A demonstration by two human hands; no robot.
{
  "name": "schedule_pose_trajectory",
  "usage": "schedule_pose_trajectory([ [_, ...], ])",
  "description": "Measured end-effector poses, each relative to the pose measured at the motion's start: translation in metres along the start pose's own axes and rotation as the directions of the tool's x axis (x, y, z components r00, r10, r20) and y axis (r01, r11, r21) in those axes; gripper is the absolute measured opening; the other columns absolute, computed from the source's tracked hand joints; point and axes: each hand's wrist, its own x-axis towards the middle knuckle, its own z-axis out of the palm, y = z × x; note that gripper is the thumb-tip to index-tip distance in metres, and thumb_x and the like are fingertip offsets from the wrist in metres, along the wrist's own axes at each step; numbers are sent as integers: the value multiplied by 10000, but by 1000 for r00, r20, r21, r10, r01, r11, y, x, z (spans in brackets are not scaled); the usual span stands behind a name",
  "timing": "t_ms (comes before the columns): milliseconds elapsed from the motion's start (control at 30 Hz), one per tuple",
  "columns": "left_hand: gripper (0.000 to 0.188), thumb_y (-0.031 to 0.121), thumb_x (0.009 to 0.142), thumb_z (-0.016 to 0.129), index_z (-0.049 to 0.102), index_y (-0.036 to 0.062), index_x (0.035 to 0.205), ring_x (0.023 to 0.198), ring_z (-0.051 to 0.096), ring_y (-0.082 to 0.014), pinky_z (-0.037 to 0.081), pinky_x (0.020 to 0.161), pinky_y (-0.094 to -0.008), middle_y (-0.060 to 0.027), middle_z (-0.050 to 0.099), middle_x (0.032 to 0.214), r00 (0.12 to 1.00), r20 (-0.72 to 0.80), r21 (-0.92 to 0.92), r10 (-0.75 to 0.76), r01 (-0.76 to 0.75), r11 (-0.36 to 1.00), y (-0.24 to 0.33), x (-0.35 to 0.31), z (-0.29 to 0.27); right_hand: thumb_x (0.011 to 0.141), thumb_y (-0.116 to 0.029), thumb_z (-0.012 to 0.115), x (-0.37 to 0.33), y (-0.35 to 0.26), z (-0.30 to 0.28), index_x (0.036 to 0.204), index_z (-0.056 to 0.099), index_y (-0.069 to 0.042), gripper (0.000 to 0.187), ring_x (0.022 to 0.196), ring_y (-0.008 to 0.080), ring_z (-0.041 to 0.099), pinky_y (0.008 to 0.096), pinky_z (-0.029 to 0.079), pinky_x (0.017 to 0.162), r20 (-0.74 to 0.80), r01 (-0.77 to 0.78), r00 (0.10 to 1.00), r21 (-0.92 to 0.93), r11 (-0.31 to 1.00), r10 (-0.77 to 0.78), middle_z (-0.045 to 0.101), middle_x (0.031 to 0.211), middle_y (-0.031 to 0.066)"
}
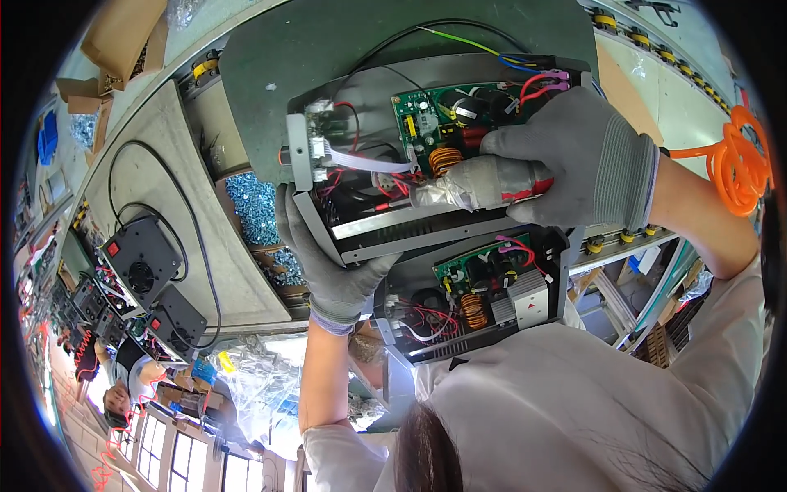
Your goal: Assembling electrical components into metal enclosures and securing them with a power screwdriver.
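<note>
An open black metal case [459, 238] with wiring inside lies in front of me on a dark green mat. In it sit a green circuit board [414, 123], a copper-wound coil [445, 161] and a white ribbon cable [361, 158]. My left hand [332, 275] grips the case's near left corner, its fingers round the end panel. My right hand [566, 160] is closed round a silver and red screwdriver [475, 184], apparently air-driven, lying over the case with its tip pointing left. The fingers partly cover the tool and the board's right side.
A second open case [471, 307] with similar parts sits close to my body. Blue screws [252, 209] fill a bin on the left. Two black units [141, 258] with cords stand farther left, near another person [131, 369]. An orange coiled hose [738, 168] hangs at right.
</note>
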Motion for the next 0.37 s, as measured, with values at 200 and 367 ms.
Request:
schedule_pose_trajectory([
  [200,1310,648,607,873,218,-27,1518,1414,272,-419,263,1158,-509,-265,284,1513,999,-26,41,32,-31,999,1,0,2,690,-327,748,6,0,-5,1030,706,-119,401,820,339,680,465,529,754,48,-8,999,139,990,2,678,805,151],
  [367,1281,656,629,855,221,-8,1522,1410,281,-430,266,1163,-529,-250,286,1526,997,-61,32,38,-36,999,5,-1,4,616,-280,801,4,-11,-11,1257,670,-117,674,744,331,689,428,524,678,99,-22,995,-71,997,29,701,804,152],
])
